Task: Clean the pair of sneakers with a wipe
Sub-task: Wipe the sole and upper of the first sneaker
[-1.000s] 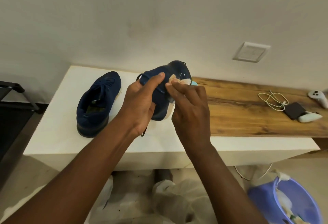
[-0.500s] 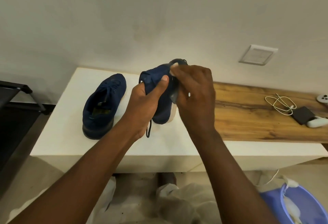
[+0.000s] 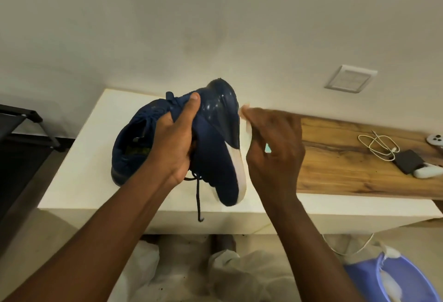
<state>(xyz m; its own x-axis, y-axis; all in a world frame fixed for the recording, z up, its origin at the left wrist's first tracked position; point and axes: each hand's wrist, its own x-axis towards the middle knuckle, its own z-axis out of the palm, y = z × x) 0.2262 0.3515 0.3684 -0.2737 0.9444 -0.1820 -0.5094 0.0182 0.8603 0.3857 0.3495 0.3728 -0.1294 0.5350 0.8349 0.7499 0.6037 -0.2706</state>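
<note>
My left hand (image 3: 173, 142) grips a navy sneaker (image 3: 215, 138) by its laced upper and holds it tilted above the white table (image 3: 79, 158), its white sole edge turned right. A dark lace dangles below it. My right hand (image 3: 273, 148) pinches a small white wipe (image 3: 245, 115) just right of the sneaker's glossy heel, touching or nearly touching the sole edge. The second navy sneaker (image 3: 127, 155) lies on the table behind my left hand, mostly hidden by it.
A wooden shelf (image 3: 340, 167) runs to the right, carrying a white cable (image 3: 378, 144), a black box (image 3: 407, 161) and white controllers (image 3: 429, 171). A purple basin (image 3: 366, 277) stands on the floor at lower right. Plastic bags lie under the table. A dark rack (image 3: 24, 129) is at left.
The held sneaker has been raised closer and turned, showing its white sole edge. My right hand slid off the top of the shoe to its right side with the wipe.
</note>
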